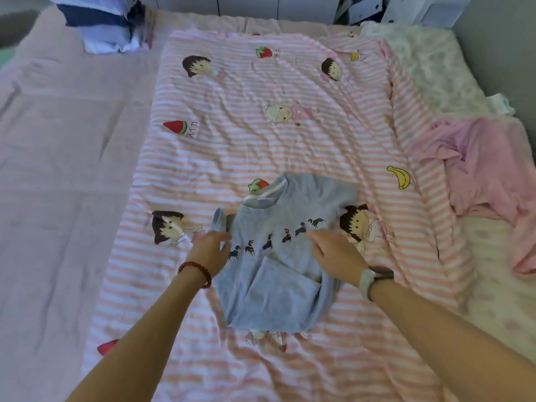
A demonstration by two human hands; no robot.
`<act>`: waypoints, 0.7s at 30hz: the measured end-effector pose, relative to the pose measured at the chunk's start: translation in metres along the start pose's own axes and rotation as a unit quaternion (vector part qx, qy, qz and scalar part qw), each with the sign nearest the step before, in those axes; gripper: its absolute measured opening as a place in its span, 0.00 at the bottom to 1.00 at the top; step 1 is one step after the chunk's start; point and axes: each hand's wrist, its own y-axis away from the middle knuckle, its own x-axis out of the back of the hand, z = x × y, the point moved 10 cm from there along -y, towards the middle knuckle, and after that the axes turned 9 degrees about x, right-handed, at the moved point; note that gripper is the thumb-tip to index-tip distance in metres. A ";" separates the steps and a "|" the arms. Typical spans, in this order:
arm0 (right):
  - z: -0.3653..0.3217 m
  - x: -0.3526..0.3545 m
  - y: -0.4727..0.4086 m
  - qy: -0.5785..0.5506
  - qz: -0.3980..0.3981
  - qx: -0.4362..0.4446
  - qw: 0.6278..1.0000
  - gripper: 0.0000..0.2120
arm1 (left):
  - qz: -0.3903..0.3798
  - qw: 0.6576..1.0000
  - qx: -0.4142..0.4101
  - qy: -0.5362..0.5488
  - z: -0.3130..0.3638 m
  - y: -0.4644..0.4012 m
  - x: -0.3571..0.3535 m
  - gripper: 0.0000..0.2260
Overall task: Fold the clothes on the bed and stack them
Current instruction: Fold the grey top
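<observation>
- Left hand (209, 250) pinches the grey shirt (278, 256) at its left edge.
- Right hand (336, 253), fingers curled, grips the shirt's right side.
- Folded stack (101, 24) lies far beyond the left hand.

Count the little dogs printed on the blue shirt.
7 on the blue shirt, in a slanted row: three beside the left hand, two mid-chest, two above the right hand. The hands may hide more.
</observation>
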 end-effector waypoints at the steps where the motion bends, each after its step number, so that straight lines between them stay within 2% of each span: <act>1: 0.007 0.006 -0.018 0.016 -0.003 0.003 1.000 0.17 | 0.017 1.000 -0.015 0.010 0.012 -0.014 0.004 0.13; 6: 0.054 0.024 -0.101 0.085 -0.031 -0.010 0.996 0.21 | 0.049 0.995 -0.071 0.054 0.063 -0.078 0.002 0.15; 10: 0.081 0.023 -0.152 0.103 -0.021 -0.018 0.994 0.24 | -0.039 0.994 0.046 -0.094 0.030 -0.127 -0.039 0.21; 12: 0.086 0.014 -0.175 0.089 -0.026 -0.008 0.996 0.25 | -0.059 0.990 0.065 -0.113 0.016 -0.135 -0.050 0.20; 14: 0.089 -0.001 -0.190 0.089 -0.056 0.001 0.994 0.25 | -0.041 0.993 0.048 -0.103 0.013 -0.138 -0.050 0.18; 17: 0.092 -0.009 -0.197 0.128 -0.073 -0.008 0.989 0.23 | -0.042 0.999 0.007 -0.026 0.016 -0.136 -0.042 0.06; 21: 0.076 0.021 -0.180 0.104 0.016 0.020 0.994 0.11 | -0.094 0.993 -0.068 0.023 0.034 -0.117 -0.032 0.08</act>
